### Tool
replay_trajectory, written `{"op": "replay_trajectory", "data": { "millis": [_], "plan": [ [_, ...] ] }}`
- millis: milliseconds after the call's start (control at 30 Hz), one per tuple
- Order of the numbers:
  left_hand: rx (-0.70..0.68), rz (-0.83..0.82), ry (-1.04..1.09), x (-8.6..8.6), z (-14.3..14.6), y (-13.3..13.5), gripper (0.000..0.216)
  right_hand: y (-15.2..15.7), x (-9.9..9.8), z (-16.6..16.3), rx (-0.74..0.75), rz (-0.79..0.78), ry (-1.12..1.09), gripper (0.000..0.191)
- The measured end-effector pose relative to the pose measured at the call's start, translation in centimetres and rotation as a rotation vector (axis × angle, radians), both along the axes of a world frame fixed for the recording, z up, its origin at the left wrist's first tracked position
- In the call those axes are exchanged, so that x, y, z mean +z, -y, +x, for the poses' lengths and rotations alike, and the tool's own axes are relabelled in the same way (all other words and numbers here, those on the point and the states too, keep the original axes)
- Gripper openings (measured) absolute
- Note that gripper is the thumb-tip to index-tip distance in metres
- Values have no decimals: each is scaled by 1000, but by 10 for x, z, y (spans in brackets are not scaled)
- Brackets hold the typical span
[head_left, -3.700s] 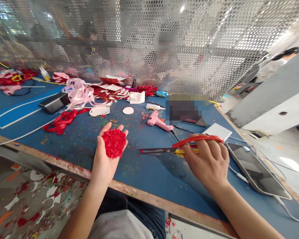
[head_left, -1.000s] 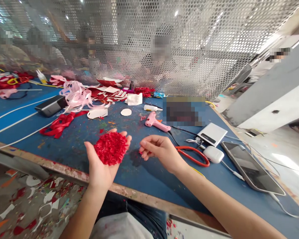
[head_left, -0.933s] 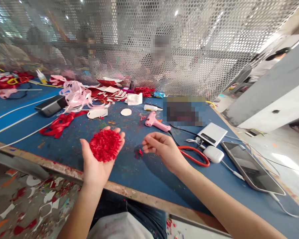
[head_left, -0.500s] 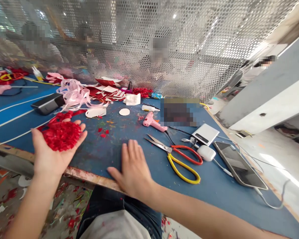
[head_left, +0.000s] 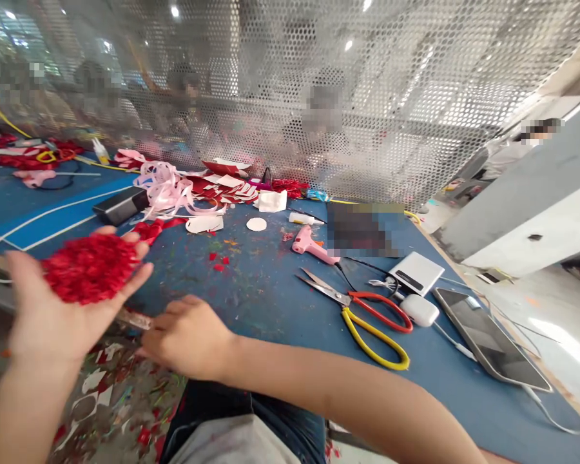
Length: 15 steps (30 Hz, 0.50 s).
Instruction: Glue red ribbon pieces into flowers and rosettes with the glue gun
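One upturned left hand [head_left: 53, 322] under red rosette [head_left: 89, 267]

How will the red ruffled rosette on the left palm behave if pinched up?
Probably light: the rosette rests on the open left hand. Its ruffled surface looks crushable, and red scraps on the table hint it may shed.

Red-and-yellow-handled scissors [head_left: 347, 299] are lying right of centre on the blue table [head_left: 270, 290] — a pink glue gun [head_left: 305, 240] is resting just above them, pink ribbon [head_left: 167, 190] is piling at upper left, a tablet [head_left: 488, 335] is lying far right.
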<state>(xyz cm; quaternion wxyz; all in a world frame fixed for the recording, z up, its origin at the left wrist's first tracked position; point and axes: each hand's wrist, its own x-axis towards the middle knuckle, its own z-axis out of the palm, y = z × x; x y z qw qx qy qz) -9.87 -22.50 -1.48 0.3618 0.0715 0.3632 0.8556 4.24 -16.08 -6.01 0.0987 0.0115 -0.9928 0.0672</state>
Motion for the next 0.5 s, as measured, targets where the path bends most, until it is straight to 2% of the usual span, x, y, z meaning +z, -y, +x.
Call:
{"op": "replay_trajectory", "data": {
  "millis": [67,100,200,267,333,400,500],
  "plan": [
    [-101,-70,22,-9,18,-12,78,-15,10,30,-118,47,-102,13],
    [-140,-60,27,-15,27,-17,75,-24,16,49,-205,29,-120,13],
    [-366,-14,116,-32,50,-29,65,-52,28,122,-591,91,-165,33],
    [-493,6,161,-41,63,-33,59,-71,30,174,-822,201,-107,32],
    [-578,24,191,-44,74,-35,57,-85,27,218,-994,243,81,25],
    [-623,44,223,-43,83,-37,57,-94,23,244,-1026,205,240,23],
    [-661,78,272,-41,95,-40,54,-99,19,250,-1065,170,313,24]
  ]
}}
